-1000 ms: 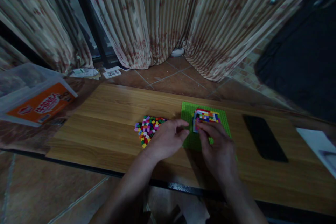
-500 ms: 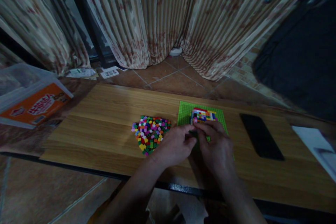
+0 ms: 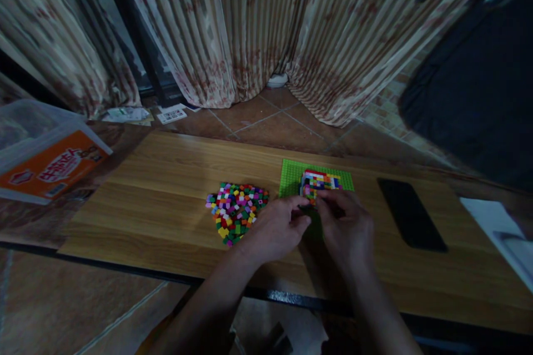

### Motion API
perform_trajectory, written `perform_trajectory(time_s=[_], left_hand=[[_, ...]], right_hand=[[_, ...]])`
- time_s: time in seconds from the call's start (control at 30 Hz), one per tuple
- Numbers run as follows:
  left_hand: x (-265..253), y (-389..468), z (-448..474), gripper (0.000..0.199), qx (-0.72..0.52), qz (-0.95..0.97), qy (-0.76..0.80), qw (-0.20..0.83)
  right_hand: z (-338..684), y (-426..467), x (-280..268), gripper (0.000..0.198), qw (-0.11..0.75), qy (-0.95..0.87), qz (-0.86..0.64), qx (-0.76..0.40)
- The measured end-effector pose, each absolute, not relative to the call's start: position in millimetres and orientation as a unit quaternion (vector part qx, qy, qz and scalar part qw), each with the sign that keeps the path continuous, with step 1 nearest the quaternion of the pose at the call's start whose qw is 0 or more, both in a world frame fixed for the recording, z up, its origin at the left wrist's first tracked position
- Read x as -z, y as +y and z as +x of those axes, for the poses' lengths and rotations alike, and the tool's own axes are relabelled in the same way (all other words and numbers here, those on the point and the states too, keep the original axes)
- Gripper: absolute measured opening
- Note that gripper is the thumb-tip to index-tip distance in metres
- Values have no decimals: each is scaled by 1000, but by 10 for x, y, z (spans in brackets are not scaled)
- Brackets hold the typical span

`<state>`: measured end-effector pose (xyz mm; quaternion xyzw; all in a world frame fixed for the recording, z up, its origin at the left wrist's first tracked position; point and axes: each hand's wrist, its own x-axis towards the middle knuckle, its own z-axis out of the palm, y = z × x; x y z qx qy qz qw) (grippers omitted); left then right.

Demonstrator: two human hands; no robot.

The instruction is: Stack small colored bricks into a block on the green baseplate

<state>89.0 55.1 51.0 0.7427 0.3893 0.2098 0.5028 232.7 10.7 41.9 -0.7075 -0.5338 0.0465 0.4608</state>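
Striped curtains (image 3: 258,28) are hanging beyond the green studded baseplate (image 3: 289,177). A wood-grain tabletop (image 3: 166,194) is lying beneath the baseplate and stretching out to both sides of it. A translucent plastic tub (image 3: 54,166) with an orange label is standing well off to the baseplate's left. A black smartphone-like slab (image 3: 412,213) is resting to the baseplate's right. A loose pile of multicoloured toy bricks (image 3: 235,211) is lying near the baseplate's left side. The right hand (image 3: 350,230) is bending over the baseplate's near part, thumb and forefinger curling close together; whether they are pinching a brick I cannot tell. The left hand (image 3: 277,230) is hovering by the baseplate's near left part, thumb and forefinger standing apart. A compact multicoloured brick build (image 3: 320,179) is sitting on the baseplate, just beyond both hands' fingertips.
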Motion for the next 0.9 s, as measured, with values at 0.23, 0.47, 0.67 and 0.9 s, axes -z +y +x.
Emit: perform_trajectory(time_s=[0.23,0.47,0.67,0.9], left_hand=[[-535,543,896,41,-203,742,400,499],[-498,540,898,39,-213,736,389,512],[-515,541,901,40,-203,739,395,506],[-537,538,899,39,-202,736,389,516]], right_hand=[[2307,125,-420,17,463,-522,-714,-51],[2296,122,-414,16,474,-508,-717,-60],[2300,133,-392,16,484,-506,-711,-66],[2288,148,-390,13,502,-494,-705,-86]])
